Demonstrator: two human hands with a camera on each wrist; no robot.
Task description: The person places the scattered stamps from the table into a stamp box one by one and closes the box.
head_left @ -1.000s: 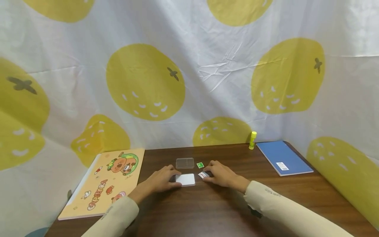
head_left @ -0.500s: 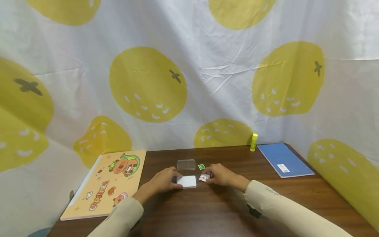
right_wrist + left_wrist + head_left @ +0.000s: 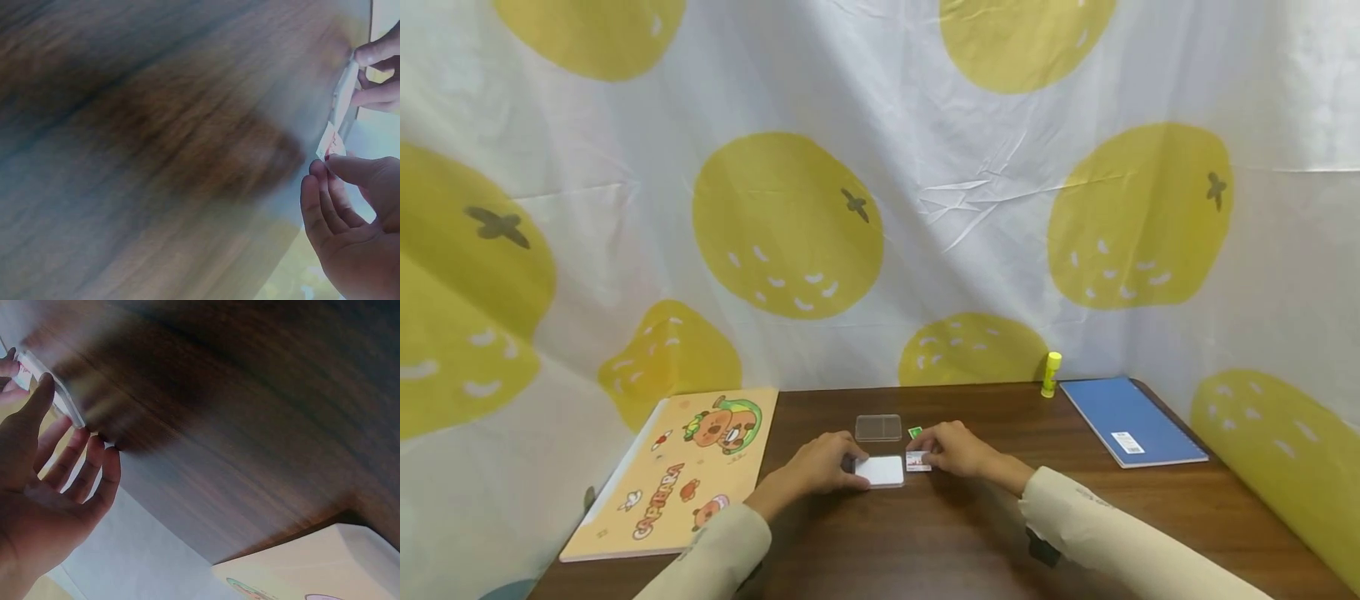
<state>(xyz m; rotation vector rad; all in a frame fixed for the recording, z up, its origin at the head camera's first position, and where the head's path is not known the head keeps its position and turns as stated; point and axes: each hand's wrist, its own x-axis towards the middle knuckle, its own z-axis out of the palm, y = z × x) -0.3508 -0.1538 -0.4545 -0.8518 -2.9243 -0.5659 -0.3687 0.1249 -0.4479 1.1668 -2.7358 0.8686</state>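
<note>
My left hand (image 3: pixel 822 465) holds a shallow clear plastic box with a white top surface (image 3: pixel 882 472) by its left end, thumb on the near edge and fingers on the far one. In the left wrist view the thumb and fingertips span the box (image 3: pixel 70 405). My right hand (image 3: pixel 958 450) pinches a small stamp-like paper (image 3: pixel 916 461) with red print between thumb and fingers, just right of the box. The right wrist view shows this paper (image 3: pixel 331 142) at the fingertips. Behind my right fingers lies a small green stamp-like piece (image 3: pixel 914 432), partly hidden.
A clear plastic lid (image 3: pixel 878 427) lies behind the box on the dark wooden table (image 3: pixel 865 550). At left is a large yellow capybara book (image 3: pixel 655 492). A yellow glue stick (image 3: pixel 1051 375) stands at the back right by a blue notebook (image 3: pixel 1131 421). A fruit-print curtain (image 3: pixel 925 275) surrounds the table.
My right hand has turned the small paper from slanted to squared up beside the box, and its fingers now cover part of the green piece. The left hand keeps its grip.
</note>
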